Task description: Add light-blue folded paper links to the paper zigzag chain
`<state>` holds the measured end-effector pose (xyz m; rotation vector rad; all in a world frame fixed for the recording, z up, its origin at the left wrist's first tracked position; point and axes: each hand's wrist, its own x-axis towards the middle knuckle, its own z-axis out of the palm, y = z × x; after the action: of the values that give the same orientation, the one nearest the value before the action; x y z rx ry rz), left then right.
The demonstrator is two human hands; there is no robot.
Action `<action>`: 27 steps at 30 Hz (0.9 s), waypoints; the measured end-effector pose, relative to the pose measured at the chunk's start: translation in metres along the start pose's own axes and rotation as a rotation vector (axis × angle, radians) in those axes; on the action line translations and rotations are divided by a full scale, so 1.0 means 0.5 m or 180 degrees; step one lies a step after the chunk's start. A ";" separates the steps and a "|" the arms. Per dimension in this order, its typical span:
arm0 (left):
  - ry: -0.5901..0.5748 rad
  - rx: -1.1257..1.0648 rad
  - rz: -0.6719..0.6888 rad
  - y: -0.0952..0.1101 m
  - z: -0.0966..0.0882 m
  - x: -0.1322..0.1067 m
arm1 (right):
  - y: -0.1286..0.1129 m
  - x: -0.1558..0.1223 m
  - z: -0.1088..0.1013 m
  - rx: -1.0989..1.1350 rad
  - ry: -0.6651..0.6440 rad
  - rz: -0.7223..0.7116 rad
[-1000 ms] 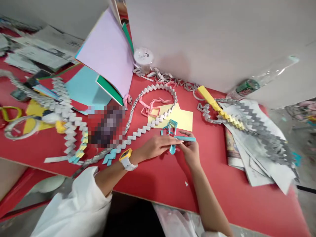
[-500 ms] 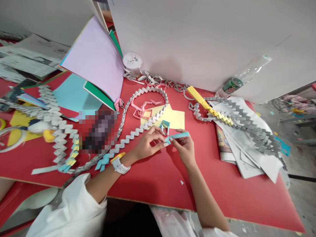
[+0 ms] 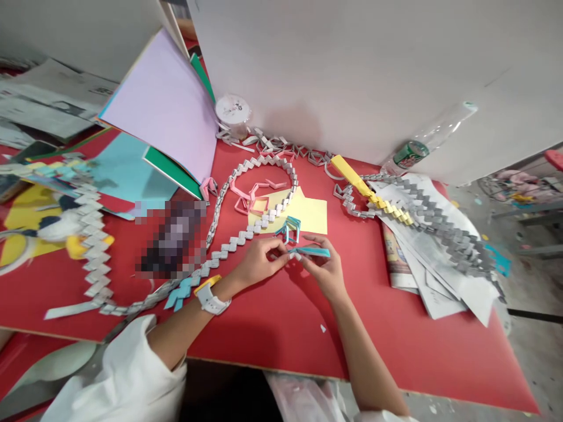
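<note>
Both of my hands meet over the red table, pinching a folded light-blue paper strip. My left hand has thumb and fingertips closed at the strip's left end. My right hand grips its body between thumb and fingers, with the free end pointing right. Just beyond my fingertips stand folded blue paper links. A zigzag chain of grey-white folded paper runs past my left hand, its blue end near my wrist. Pink folded links lie within its loop, by yellow paper sheets.
At the right, a grey chain with a yellow end lies over loose papers. A plastic bottle and a lidded cup stand by the partition. Another chain and a lilac folder are on the left.
The blue strip has turned slightly, its free end now lower. Blue links beyond my fingers appear more spread. On the left, the other chain's blue-and-yellow part has gone from the near side.
</note>
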<state>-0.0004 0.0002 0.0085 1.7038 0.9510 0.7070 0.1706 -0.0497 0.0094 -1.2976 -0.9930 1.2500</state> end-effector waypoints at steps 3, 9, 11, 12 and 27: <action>0.0192 -0.0301 -0.0299 -0.002 0.006 -0.003 | 0.008 0.003 0.006 0.0152 0.0280 0.0044; 0.0123 -0.0330 -0.0176 -0.004 0.010 -0.005 | 0.018 0.001 0.014 0.0621 0.0770 0.0006; 0.0122 -0.0123 -0.0042 -0.004 0.012 -0.005 | 0.017 -0.001 0.017 0.0656 0.0767 -0.0016; 0.0153 -0.0116 -0.0029 -0.005 0.014 -0.006 | 0.016 -0.003 0.019 0.0662 0.0751 -0.0018; 0.0208 -0.0515 -0.0379 0.004 0.016 -0.011 | 0.019 -0.001 0.027 0.0464 0.0271 0.0298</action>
<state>0.0039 -0.0089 0.0080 1.4782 1.0044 0.7439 0.1562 -0.0495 0.0011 -1.2844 -0.7740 1.3023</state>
